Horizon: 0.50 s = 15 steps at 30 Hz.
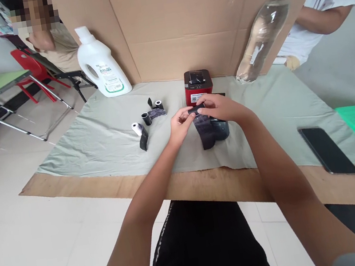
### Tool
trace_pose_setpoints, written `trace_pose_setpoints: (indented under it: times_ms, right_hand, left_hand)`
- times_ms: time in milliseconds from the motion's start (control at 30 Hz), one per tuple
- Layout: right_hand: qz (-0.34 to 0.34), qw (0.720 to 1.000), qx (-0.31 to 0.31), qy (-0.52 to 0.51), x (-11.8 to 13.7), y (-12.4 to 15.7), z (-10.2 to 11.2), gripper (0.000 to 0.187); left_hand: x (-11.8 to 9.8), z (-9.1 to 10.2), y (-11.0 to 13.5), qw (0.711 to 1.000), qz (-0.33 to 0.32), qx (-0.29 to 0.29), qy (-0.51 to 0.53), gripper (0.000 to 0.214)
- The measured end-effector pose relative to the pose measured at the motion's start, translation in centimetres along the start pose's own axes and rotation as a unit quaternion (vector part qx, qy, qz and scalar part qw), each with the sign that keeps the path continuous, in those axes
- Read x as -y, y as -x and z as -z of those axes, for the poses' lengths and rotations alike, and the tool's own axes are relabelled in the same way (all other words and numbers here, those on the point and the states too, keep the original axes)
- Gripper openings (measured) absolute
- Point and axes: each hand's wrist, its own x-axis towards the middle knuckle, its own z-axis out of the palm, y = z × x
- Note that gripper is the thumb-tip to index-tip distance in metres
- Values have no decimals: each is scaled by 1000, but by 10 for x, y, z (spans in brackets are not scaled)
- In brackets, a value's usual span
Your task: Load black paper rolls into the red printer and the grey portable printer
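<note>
My left hand (181, 125) and my right hand (217, 108) both grip a black roll (197, 110) from its two ends, fingers closed round it. A dark, shiny strip (205, 133) hangs from the roll and curls at its lower end. Just behind my hands stands a red and black receipt printer (197, 85) with a white label on its front. Under my right hand a dark device (220, 129) with rounded corners rests on the cloth, partly hidden by the hand and strip.
Several small rolls with dark tails, one a white roll (136, 128), lie left on the grey cloth (104, 135). A detergent jug (103, 68) and water bottle (263, 34) stand against cardboard (176, 20). A phone (327, 149) lies right. Two people sit beyond.
</note>
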Motion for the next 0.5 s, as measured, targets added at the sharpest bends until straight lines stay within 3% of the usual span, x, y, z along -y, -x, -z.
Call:
trace_pose_setpoints:
  times_ms: [167,300,400,500]
  right_hand:
    - [22,994,-30,-103,-13,-10,-11,16]
    - [14,991,-59,-121,-16,-12,-17,20]
    - [-3,987,-71,-141,-16,-12,-20,22]
    - [22,985,-68,-158,-17,-14,-24,22]
  left_hand:
    - [-3,3,-2,1000,-18,4,-2,58]
    - [-3,3,-1,1000,0,10,14,54]
    - [1,3,-1,999,0,11,41,63]
    - [4,5,-3,998,31,8,45,62]
